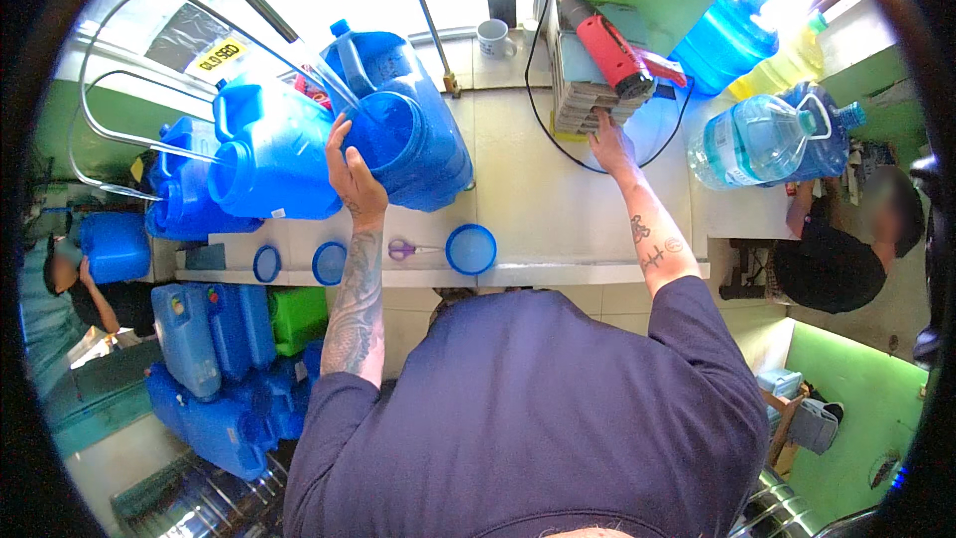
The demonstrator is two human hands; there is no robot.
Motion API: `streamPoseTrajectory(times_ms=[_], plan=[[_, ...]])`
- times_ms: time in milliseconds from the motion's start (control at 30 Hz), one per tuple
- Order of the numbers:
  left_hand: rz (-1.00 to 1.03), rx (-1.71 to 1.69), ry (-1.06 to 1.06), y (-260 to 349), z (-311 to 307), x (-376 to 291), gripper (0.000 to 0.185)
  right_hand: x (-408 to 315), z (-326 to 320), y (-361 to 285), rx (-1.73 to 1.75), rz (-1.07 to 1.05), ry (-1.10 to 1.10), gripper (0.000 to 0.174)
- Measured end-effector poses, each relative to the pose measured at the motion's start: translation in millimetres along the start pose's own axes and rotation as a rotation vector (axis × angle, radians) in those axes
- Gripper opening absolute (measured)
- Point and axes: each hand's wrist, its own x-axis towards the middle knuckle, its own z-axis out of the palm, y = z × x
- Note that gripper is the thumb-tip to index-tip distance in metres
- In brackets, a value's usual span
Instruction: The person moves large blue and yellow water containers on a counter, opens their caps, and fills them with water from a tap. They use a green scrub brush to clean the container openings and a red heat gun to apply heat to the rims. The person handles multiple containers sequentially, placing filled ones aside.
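A large blue plastic water jug (441,157) stands on the white counter (508,187), a clear tube reaching into its wide round mouth. My left hand (358,179) rests against the left side of that mouth, fingers up and the thumb apart. Farther right, my right hand (612,146) reaches to a stack of boxes or packs (586,101), fingertips at its front; whether they grip anything is hidden. On top of the stack lies a red heat gun (609,52). Near the counter's edge are a blue round lid (470,249) and purple-handled scissors (407,249).
Two more blue jugs (287,157) with tubes in their mouths stand left; blue lids (329,263) lie before them. A black cable loops around the stack. Clear bottles (747,142) stand right, a white mug (493,39) behind. People are at both sides; more containers (216,411) are lower left.
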Motion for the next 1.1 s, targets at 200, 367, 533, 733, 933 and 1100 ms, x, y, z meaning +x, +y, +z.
streamPoseTrajectory(times_ms=[200,367,533,733,933,1100], plan=[[-0.016,-0.039,0.013,1,0,0,0.038,-17,-18,-5,-0.038,-0.125,0.055,0.065],[-0.015,-0.046,0.022,1,-2,0,0.036,-12,-25,-16,-0.029,-0.006,0.048,0.067],[0.001,-0.05,0.02,0,-1,0,0.036,-26,-86,-22,-0.176,-0.105,-0.345,0.053],[0.014,-0.05,0.029,-1,0,-1,0.036,-20,-64,-29,-0.079,-0.086,0.021,0.041],[0.017,-0.035,0.019,-1,-3,0,0.036,-8,-33,-21,0.066,-0.081,0.123,0.023],[0.031,-0.03,0.004,-3,-1,-1,0.034,-9,-47,-12,0.389,-0.033,0.313,0.022]])
